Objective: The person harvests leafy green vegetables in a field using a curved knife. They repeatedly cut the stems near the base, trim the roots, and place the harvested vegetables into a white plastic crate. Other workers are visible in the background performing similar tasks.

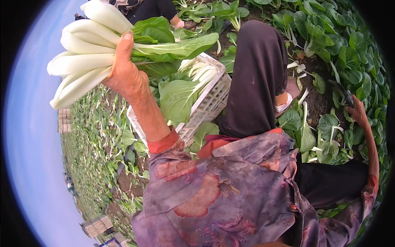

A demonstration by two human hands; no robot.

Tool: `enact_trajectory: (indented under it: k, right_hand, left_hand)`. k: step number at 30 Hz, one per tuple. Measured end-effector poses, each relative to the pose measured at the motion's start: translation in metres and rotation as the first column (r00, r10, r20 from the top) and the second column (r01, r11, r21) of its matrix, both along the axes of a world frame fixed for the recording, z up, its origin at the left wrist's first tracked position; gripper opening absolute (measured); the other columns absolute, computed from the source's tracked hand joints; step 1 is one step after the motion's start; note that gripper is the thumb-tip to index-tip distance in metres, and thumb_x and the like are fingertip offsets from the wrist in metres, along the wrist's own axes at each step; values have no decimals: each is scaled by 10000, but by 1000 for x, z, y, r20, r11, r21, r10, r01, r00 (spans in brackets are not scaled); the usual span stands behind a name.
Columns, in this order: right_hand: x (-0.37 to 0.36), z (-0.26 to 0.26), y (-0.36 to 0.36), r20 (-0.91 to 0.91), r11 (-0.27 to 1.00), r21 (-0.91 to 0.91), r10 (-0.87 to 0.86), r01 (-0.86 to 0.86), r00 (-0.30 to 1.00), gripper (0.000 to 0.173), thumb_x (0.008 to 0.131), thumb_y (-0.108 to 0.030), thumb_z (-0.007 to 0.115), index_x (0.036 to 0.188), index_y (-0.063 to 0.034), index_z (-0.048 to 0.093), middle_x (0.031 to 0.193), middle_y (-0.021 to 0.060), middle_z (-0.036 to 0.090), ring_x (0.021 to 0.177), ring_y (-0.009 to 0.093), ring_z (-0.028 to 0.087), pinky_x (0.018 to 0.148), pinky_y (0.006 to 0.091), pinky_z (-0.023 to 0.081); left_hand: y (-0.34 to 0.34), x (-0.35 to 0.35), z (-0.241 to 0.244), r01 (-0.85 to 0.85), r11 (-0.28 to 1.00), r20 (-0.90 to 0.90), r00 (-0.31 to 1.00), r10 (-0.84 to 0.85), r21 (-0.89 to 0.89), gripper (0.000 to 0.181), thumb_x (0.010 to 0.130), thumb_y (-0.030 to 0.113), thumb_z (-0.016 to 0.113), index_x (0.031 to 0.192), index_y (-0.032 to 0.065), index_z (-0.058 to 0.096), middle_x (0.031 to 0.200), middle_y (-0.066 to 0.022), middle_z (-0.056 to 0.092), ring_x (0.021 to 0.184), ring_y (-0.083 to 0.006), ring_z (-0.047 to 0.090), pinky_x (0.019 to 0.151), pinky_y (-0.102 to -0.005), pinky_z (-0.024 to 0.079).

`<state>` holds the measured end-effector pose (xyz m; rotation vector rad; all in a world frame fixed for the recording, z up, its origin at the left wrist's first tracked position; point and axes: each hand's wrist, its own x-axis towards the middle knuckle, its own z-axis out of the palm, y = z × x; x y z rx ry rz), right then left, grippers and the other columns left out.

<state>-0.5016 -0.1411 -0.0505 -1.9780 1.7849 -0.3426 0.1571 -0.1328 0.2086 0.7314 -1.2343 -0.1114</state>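
Observation:
My left hand is raised at the upper left, gripping a bunch of several bok choy heads. Their thick white bases fan out past the thumb, and green leaves trail from the hand's other side. Behind my left forearm, a white plastic lattice crate holds more bok choy, stems and leaves showing. At the far right, my right hand is closed around the dark handle of a knife. Its blade points into the leaves and is only partly visible.
Uncut bok choy grows densely along the right. Cut plants and loose leaves lie on the soil beside my shoe. Another person's leg is at the top. Stacked crates stand far off at the lower left.

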Motion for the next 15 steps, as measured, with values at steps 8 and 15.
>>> enact_trajectory:
  k: [8, 15]
  right_hand:
    - [13, -10, 6, -90, 905, 343, -234, 251, 968, 678, 713, -119, 717, 1311, 57, 452, 782, 122, 597, 542, 174, 579, 506, 332, 473]
    - [-59, -68, -19, -108, 997, 30, 77, -74, 991, 599, 656, -157, 712, 1186, 44, 517, 875, 231, 622, 835, 382, 627, 738, 433, 477]
  left_hand:
    - [53, 109, 5, -765, 620, 635, 393, 665, -176, 715, 684, 82, 793, 1310, 52, 448, 1172, -129, 608, 1047, -259, 618, 861, -378, 524]
    - [68, 153, -16, -821, 546, 645, 328, 691, -168, 642, 667, 50, 797, 1253, 39, 533, 1149, -131, 642, 968, -264, 654, 855, -372, 525]
